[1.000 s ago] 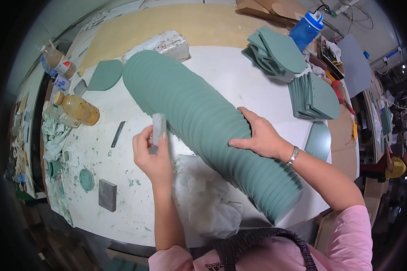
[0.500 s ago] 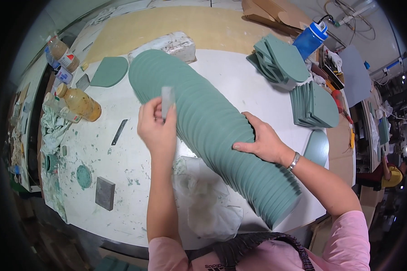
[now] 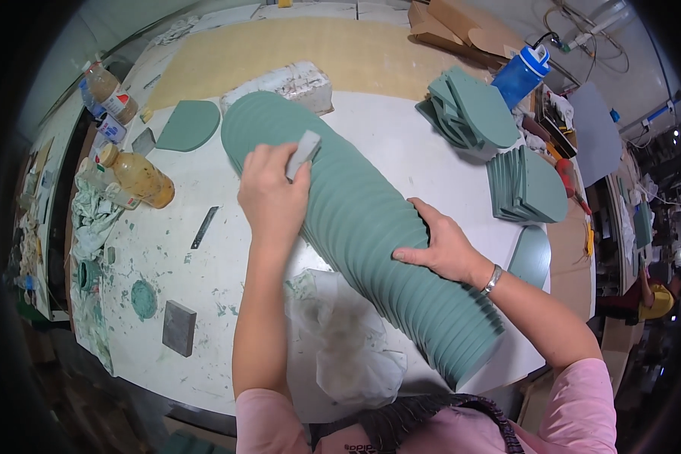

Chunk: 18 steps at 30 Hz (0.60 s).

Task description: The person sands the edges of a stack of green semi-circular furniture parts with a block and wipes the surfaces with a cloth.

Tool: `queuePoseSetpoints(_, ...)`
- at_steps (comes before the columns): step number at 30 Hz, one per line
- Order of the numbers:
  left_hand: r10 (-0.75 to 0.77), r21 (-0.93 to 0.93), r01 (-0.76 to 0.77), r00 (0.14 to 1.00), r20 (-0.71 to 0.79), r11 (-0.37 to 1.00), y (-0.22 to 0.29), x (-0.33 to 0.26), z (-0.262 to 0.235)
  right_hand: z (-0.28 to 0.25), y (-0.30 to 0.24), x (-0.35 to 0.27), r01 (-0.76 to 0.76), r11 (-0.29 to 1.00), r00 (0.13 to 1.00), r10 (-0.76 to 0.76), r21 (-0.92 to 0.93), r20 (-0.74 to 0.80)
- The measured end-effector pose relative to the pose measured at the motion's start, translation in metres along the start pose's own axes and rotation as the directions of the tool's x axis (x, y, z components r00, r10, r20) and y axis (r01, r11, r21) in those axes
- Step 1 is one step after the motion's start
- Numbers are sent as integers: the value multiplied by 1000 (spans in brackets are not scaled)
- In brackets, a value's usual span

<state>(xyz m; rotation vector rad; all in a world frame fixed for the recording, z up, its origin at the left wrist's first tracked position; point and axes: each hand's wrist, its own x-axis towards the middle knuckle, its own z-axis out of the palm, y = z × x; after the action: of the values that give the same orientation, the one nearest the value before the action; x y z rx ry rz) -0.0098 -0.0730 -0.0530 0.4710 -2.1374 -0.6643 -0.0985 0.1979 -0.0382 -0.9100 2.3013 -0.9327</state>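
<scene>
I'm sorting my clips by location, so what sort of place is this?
Probably a workshop or small factory: matching green panels overlap in a long row on a stained white table, with stacked panels at right.

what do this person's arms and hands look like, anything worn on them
The sleeves are short and pink. A silver-coloured band circles the right wrist; the left wrist has none. The left hand and right hand wear no gloves.

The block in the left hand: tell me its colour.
The block is light grey, best seen in the head view.
</scene>
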Motion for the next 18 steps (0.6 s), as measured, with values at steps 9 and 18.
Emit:
queuePoseSetpoints(9,-530,-321,521,845,65,791,-27,-72,-14,-2,2,-1,-15,1000,1000,15,12,1)
queuePoseSetpoints(18,-573,-363,571,812,113,737,-44,-77,14,2,16,0,20,999,1000,-19,40,-24)
